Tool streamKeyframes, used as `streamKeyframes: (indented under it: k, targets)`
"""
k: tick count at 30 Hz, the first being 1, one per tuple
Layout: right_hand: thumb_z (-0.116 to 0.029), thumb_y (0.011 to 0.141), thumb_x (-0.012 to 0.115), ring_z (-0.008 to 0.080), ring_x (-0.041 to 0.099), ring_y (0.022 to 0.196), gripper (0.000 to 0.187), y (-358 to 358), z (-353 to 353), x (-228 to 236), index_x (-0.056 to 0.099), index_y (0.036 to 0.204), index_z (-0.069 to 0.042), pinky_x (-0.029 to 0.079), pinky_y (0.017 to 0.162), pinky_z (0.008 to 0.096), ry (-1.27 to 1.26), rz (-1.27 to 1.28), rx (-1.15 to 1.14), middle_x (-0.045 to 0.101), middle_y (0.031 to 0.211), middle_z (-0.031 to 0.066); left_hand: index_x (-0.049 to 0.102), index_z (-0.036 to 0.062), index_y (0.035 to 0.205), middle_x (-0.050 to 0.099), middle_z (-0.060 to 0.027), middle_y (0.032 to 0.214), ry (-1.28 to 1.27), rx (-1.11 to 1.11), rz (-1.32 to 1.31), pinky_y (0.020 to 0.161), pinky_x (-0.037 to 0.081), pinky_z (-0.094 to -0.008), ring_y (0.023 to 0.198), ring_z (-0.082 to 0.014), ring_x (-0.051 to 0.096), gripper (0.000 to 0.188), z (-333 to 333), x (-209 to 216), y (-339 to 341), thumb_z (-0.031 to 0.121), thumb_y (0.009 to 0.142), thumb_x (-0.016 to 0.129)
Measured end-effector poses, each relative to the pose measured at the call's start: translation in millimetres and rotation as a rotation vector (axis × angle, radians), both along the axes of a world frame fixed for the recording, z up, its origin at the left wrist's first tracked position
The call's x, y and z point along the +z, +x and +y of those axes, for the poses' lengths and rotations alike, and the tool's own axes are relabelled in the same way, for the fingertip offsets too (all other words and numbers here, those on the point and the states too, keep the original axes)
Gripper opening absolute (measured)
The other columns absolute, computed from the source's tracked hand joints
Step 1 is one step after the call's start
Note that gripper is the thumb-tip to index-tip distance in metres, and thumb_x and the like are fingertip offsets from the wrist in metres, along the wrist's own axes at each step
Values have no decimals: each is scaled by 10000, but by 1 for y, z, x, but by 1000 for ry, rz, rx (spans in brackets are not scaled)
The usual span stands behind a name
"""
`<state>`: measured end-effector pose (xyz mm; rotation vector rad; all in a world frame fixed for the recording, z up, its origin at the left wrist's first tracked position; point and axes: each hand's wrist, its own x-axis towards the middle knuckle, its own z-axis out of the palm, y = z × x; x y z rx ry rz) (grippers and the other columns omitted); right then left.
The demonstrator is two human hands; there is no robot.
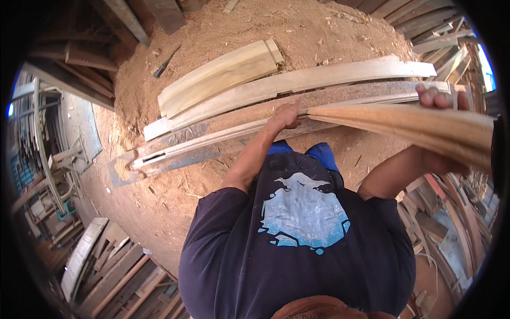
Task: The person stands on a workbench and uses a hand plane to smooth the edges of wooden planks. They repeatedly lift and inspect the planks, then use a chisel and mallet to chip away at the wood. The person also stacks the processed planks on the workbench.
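A long wooden board (404, 125) slants across my front, its narrow end at the middle and its wide end toward the right rim. My left hand (287, 115) is closed at the narrow end, its grip partly hidden. Around the wide part curls my right hand (438, 98), with fingers over the far edge and the palm side beneath; the board hides the middle of this hand. Below the board lies a long grooved wooden strip (212, 139), which has a dark slot near its left end. It rests on a worn, stained plank (199, 130).
Beyond the plank lie a pale long board (350, 73) and a wider short board (218, 74). A dark-handled tool (166, 63) sits in the sawdust (297, 32). Stacked timber (114, 266) stands at the lower left, with more curved planks (451, 207) at the right.
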<state>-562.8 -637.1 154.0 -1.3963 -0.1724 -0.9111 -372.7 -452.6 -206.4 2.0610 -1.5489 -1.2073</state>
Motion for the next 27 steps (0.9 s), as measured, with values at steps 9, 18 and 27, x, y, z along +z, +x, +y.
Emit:
streamKeyframes:
  k: [9, 18, 27]
  targets:
    - [-204, 1081, 393, 191, 631, 823, 292, -8, 35, 12, 601, 1213, -49, 474, 767, 336, -45, 205, -257, 713, 901, 53, 539, 73, 1292, 632, -177, 1220, -335, -37, 195, 970, 487, -474, 1166, -396, 561, 624, -5, 5, -7, 200, 740, 802]
    - [-134, 1035, 548, 151, 705, 921, 121, -41, 26, 13, 646, 1105, -134, 507, 788, 267, 111, 334, 85, 761, 1011, 34, 559, 37, 1137, 602, -171, 1037, -441, 22, 203, 886, 465, -469, 1005, -390, 556, 515, -21, -4, -15, 44, 668, 772]
    - [-112, 988, 607, 101, 677, 738, 160, -27, 35, 10, 742, 902, -124, 509, 691, 198, 125, 262, -16, 738, 856, 12, 547, 42, 1179, 584, -176, 1128, -347, -59, 198, 933, 444, -479, 1052, -393, 541, 559, -26, -9, -14, 27, 666, 770]
